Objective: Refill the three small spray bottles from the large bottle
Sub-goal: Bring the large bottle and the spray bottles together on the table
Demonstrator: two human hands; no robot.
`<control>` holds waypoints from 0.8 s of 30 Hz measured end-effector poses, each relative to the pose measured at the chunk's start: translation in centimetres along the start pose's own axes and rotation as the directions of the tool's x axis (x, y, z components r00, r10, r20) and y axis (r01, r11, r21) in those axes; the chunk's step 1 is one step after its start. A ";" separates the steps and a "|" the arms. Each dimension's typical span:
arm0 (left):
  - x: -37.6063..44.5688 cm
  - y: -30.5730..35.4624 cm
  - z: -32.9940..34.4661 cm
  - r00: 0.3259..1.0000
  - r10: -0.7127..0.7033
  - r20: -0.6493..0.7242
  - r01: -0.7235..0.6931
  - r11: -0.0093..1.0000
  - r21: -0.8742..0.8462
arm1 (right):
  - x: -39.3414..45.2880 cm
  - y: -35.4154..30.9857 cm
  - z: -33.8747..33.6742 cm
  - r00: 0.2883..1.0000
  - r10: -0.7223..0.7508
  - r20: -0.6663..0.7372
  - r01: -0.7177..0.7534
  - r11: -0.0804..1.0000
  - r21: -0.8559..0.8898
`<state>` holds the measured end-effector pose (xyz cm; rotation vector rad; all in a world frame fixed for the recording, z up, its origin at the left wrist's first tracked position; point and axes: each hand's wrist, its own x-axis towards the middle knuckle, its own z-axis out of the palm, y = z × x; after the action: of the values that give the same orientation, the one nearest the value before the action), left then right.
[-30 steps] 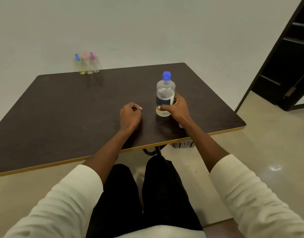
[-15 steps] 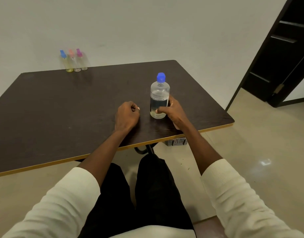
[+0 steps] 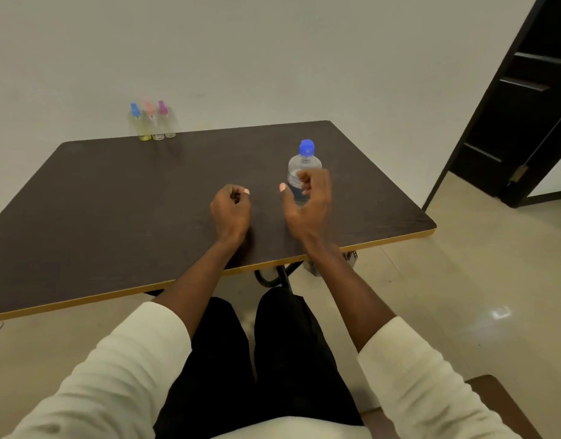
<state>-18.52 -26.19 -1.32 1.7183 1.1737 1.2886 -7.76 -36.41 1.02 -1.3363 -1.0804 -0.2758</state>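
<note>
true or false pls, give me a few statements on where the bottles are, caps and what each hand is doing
1. The three small spray bottles stand together at the far edge of the table. True.
2. The large bottle has its blue cap off. False: the cap is on.
3. The left hand rests on the table as a fist, holding nothing. True.
4. The left hand grips one of the spray bottles. False: they stand far from both hands.
5. The large bottle lies on its side. False: it is upright, with the right hand raised in front of it, fingers loosely curled.
</note>
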 end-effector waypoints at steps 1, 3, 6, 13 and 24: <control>0.2 -0.1 -0.6 0.999 0.000 -0.034 -0.001 1.000 -0.018 | 0.3 -0.8 1.2 0.999 -0.002 0.039 0.001 1.000 0.030; 1.2 -0.8 -2.3 0.996 0.022 -0.085 -0.023 1.000 -0.009 | 1.1 -1.6 3.8 0.989 0.101 0.104 -0.110 0.990 0.083; 4.1 -2.8 -6.1 0.988 0.047 -0.145 -0.035 0.996 0.083 | 2.6 -1.2 9.0 0.914 0.339 0.222 -0.365 0.927 0.086; 13.5 -8.6 -11.8 0.987 -0.021 -0.161 0.053 0.979 0.195 | 6.2 2.2 21.9 0.739 0.578 0.345 -0.641 0.761 0.100; 30.6 -14.5 -6.9 0.974 -0.116 -0.193 0.131 0.990 0.062 | 12.0 9.6 39.6 0.744 0.480 0.465 -0.527 0.849 -0.033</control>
<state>-25.77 7.58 -1.82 1.5734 1.4311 1.3696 -13.27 5.62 -1.56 -1.5886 -1.0434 0.5268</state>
